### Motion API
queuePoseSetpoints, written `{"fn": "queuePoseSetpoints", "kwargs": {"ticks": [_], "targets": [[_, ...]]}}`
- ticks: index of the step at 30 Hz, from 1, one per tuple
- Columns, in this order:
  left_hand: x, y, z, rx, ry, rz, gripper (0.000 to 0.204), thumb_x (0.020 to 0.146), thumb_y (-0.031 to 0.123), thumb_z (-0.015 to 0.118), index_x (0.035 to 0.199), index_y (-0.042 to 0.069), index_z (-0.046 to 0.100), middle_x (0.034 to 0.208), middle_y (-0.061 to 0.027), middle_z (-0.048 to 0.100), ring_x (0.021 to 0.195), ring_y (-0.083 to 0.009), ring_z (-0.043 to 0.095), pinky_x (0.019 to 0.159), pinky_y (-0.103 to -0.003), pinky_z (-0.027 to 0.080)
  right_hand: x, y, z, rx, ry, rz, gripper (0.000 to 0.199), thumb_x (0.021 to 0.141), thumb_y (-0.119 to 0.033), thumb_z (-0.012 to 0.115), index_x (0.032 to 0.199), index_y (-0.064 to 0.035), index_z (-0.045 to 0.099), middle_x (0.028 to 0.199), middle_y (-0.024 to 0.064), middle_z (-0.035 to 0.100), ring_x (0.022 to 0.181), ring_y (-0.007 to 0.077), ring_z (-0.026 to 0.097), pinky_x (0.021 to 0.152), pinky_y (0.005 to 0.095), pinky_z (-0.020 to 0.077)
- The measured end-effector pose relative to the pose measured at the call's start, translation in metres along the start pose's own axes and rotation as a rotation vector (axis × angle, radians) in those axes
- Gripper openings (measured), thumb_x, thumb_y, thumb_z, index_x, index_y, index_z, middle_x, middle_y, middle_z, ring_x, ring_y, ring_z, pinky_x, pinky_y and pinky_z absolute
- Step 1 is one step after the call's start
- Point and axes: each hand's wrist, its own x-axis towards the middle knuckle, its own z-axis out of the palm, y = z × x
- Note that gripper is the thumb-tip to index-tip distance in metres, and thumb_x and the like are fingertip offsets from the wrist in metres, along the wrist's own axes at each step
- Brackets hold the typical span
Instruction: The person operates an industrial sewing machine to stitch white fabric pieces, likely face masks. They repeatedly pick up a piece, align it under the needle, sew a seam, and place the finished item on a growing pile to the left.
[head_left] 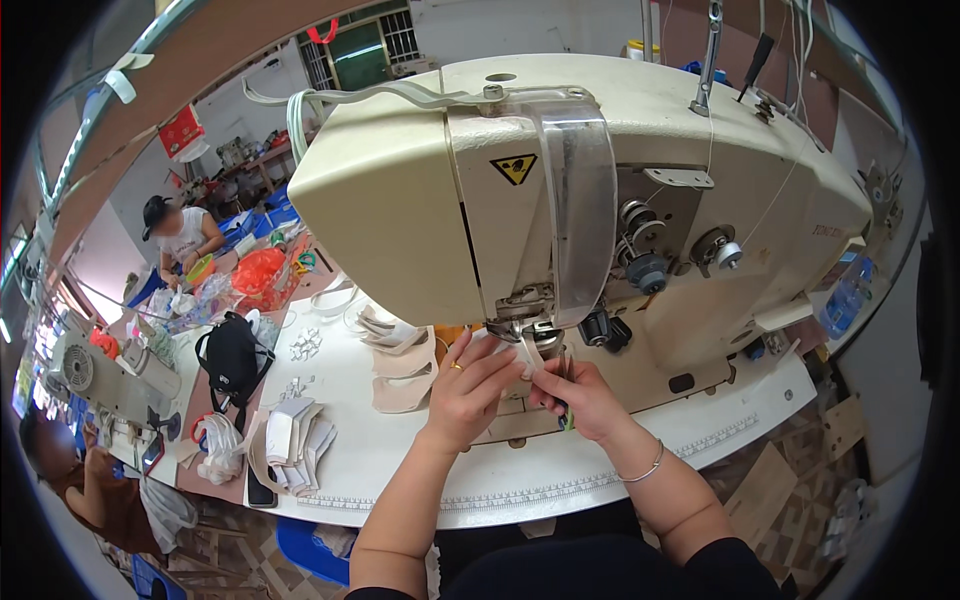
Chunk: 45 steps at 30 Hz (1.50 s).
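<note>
Below the needle area of a large cream sewing machine (400,210) a small pale curved fabric piece (528,352) is held between both hands. My left hand (468,395) has its longer fingers stretched along the machine bed, a ring on one. Its index fingertip meets the fabric; the thumb is mostly hidden. My right hand (585,400) pinches the fabric's near edge with thumb and forefinger. Tucked in that same hand is a slim dark-bladed tool with a green part (569,419), apparently thread snips. The presser foot is partly hidden behind the fabric and fingers.
Left of my hands lie stacked beige pieces (402,375), white cut pieces (292,445), small white bits (305,345) and a black bag (233,360). A ruler strip (560,484) runs along the table's front. Two people work at left; a water bottle (845,300) stands right.
</note>
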Motion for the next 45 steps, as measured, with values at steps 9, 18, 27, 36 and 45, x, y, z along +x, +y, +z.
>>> {"fn": "queuePoseSetpoints", "kwargs": {"ticks": [9,18,27,36,45], "targets": [[0.004,-0.024,0.007,-0.217,0.024,-0.087,0.031,0.063,-0.012,0.058,0.084,0.010,0.064,0.081,-0.0035,0.057,0.076,-0.0194,0.057,0.076,-0.033,0.044,-0.008,0.008,-0.008,-0.001,-0.003,0.005,0.019,0.084,-0.019,0.056,0.090,-0.0020,0.060,0.070,0.0017,0.058,0.055,0.0030,0.043,0.048,0.0157,0.0332],[0.007,-0.042,0.019,-0.369,0.067,-0.242,0.015,0.069,-0.011,0.057,0.074,0.003,0.058,0.073,-0.0076,0.058,0.062,-0.0193,0.055,0.051,-0.026,0.041,-0.015,0.014,-0.017,0.003,0.039,0.033,0.019,0.084,-0.018,0.056,0.089,-0.0003,0.060,0.070,0.0024,0.057,0.053,0.0036,0.041,0.047,0.0164,0.0330],[0.008,-0.041,0.021,-0.443,0.083,-0.292,0.014,0.069,-0.012,0.055,0.075,0.001,0.056,0.071,-0.0065,0.057,0.059,-0.0144,0.052,0.049,-0.024,0.040,-0.014,0.015,-0.017,0.005,0.042,0.043,0.020,0.084,-0.018,0.056,0.089,0.0007,0.059,0.070,0.0031,0.057,0.053,0.0039,0.041,0.047,0.0168,0.0325],[0.006,-0.042,0.024,-0.459,0.084,-0.332,0.011,0.070,-0.011,0.053,0.068,0.000,0.052,0.065,-0.0056,0.051,0.055,-0.0125,0.050,0.040,-0.023,0.039,-0.013,0.022,-0.019,-0.003,0.056,0.067,0.019,0.084,-0.019,0.057,0.089,-0.0003,0.059,0.070,0.0022,0.057,0.053,0.0037,0.041,0.047,0.0168,0.0325],[0.016,-0.020,0.001,0.040,0.085,-0.093,0.018,0.064,-0.006,0.058,0.076,0.007,0.060,0.073,-0.0024,0.058,0.064,-0.0159,0.055,0.066,-0.030,0.043,-0.007,0.019,-0.018,0.073,0.218,-0.116,0.018,0.084,-0.018,0.056,0.087,-0.0006,0.058,0.067,0.0022,0.056,0.051,0.0029,0.041,0.044,0.0167,0.0307]]}}
